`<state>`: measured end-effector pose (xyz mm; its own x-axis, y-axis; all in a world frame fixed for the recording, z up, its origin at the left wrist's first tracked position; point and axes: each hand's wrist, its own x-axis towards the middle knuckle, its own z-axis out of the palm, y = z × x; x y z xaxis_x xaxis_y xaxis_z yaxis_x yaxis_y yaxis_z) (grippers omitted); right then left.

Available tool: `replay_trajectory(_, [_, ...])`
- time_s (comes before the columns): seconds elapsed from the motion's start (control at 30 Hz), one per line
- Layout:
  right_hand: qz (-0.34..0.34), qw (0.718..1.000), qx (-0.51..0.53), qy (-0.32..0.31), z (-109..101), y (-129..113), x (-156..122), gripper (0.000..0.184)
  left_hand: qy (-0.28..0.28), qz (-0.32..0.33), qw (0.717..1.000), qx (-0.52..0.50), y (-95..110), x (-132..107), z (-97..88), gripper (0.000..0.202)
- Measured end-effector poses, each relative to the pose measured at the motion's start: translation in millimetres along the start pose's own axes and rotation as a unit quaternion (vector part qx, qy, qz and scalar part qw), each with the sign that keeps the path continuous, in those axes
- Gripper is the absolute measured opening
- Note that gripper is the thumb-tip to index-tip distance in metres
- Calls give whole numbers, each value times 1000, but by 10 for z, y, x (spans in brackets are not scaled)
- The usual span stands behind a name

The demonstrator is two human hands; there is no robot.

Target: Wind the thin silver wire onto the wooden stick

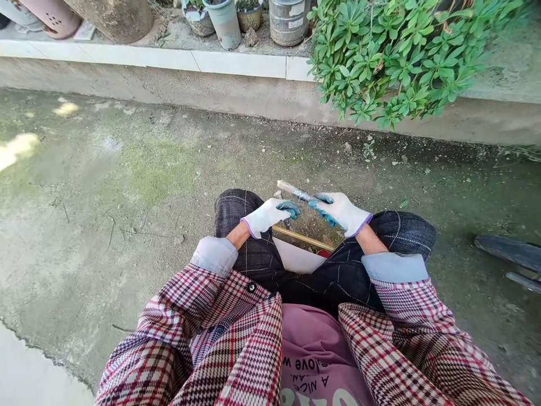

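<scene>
My right hand [338,211], in a white glove with blue-green coated fingers, is closed around a pale stick-like piece [296,190] with silvery wire-like wrapping along it. The stick points up and left, away from my palm. My left hand [273,215], gloved alike, is just left of it with its fingers curled. A small dark bit shows below those fingers; what they hold, if anything, I cannot make out. Beneath both hands, a thin yellowish rod [302,237] lies across between my knees. A white surface [296,256] and a small red round thing [323,254] show behind it.
Mossy concrete ground [147,169] surrounds me, with crumbs of debris ahead. A low ledge edged with white tiles [240,64] runs across the front, bearing several pots, including a grey-blue pot [224,22]. A leafy bush [406,62] overhangs it. A dark object [507,249] lies at right.
</scene>
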<state>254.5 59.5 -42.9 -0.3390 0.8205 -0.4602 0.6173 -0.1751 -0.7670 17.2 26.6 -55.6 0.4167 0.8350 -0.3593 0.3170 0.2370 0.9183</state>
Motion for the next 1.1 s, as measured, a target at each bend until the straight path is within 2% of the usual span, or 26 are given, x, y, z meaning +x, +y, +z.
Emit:
replay_trajectory(0.1, [33, 983, 179, -36, 20, -67, -69, 42, 17, -6, 999, -39, -29, 16, 12, 29])
replay_trajectory(0.2, [40, 972, 226, -53, 7, -137, -136, 43, 42, 4, 999, 10, -47, 25, 12, 31])
replay_trajectory(0.37, [6, 944, 313, -101, -102, -125, -214, 48, 68, 35, 976, 204, -17, 14, -31, 29])
replay_trajectory(0.47, [-19, 929, 355, -101, -179, -94, -232, 50, 79, 33, 970, 228, 3, 7, -46, 41])
replay_trajectory(0.57, [-13, 941, 328, -84, -190, -97, -222, 49, 91, 30, 987, 129, 4, 16, -49, 49])
replay_trajectory(0.7, [25, 967, 235, -99, -85, -142, -194, 41, 64, 48, 997, -8, 28, 19, -60, 50])
replay_trajectory(0.87, [10, 973, 206, -101, 24, -178, -173, 37, -43, 45, 996, -57, 115, -28, -70, 31])
replay_trajectory(0.97, [15, 982, 185, -48, 44, -144, -126, 35, -61, 31, 993, -95, 156, -58, -65, 24])
replay_trajectory(1.1, [24, 997, 21, 70, 76, -70, -34, 27, -74, 10, 989, -131, 183, -94, -52, 24])
